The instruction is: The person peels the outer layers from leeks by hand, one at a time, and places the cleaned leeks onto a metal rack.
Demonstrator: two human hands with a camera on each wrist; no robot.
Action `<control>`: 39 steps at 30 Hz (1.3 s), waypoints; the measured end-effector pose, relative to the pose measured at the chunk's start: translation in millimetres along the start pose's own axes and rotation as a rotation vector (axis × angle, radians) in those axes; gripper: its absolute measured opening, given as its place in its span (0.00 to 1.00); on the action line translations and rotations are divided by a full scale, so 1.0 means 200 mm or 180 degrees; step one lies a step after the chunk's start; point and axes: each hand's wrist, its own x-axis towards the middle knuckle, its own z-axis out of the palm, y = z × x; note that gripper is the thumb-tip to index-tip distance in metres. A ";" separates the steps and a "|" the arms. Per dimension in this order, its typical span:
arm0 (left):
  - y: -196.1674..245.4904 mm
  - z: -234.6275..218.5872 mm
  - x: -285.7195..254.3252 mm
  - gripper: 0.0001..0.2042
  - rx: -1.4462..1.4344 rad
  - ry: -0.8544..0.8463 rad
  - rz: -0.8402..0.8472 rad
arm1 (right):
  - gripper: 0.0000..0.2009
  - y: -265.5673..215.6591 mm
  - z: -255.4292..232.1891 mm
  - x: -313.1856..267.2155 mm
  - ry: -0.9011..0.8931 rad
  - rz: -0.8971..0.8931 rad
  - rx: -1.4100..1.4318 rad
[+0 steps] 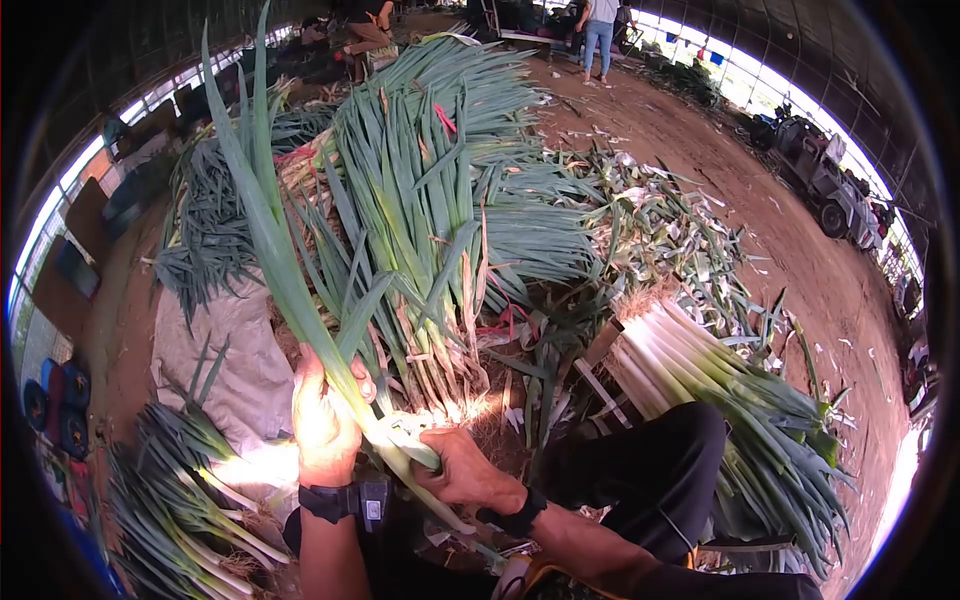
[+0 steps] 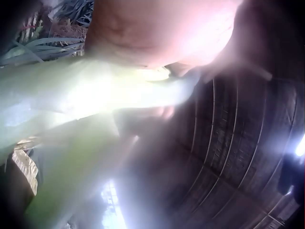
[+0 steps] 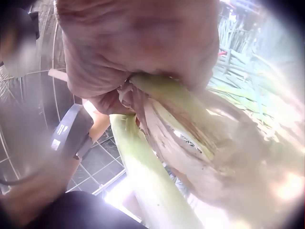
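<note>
I hold one long leek [image 1: 290, 290] upright in front of me, its green leaves reaching up to the left. My left hand [image 1: 325, 415] grips its pale stalk, which fills the left wrist view as a blurred light-green shaft [image 2: 90, 95]. My right hand [image 1: 462, 470] grips the stalk lower down, around dry, peeling outer skin [image 3: 190, 143]. Only the palm [image 3: 138, 43] and that skin show in the right wrist view.
A big heap of untrimmed leeks [image 1: 440, 190] lies ahead. Trimmed white-stalked leeks [image 1: 690, 380] are stacked at the right, another bundle [image 1: 180, 500] at lower left. Leaf scraps [image 1: 680, 230] litter the dirt floor. People stand far back [image 1: 598, 35]; a vehicle [image 1: 825, 175] is parked at right.
</note>
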 end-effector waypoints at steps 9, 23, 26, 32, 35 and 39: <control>-0.04 0.00 0.01 0.19 -0.0337 -0.0186 -0.0191 | 0.10 0.01 0.05 -0.11 -0.0070 0.1317 0.1563; -0.12 0.08 0.03 0.24 0.1329 -0.0316 0.0193 | 0.10 -0.07 0.04 -0.06 0.0978 0.0873 0.0886; -0.14 0.11 0.02 0.22 0.0708 -0.0172 0.0203 | 0.10 -0.09 0.04 -0.08 0.0912 0.1432 0.1574; -0.13 0.10 0.02 0.23 0.0624 -0.0164 0.0299 | 0.08 -0.01 0.12 -0.07 0.1276 0.1192 0.0824; -0.13 0.11 0.02 0.22 0.0628 -0.0136 0.0357 | 0.07 -0.04 0.11 -0.06 0.1325 0.1296 0.1113; -0.13 0.07 0.01 0.23 0.0669 -0.0053 0.0247 | 0.07 -0.13 0.02 -0.03 0.0977 0.1331 0.1367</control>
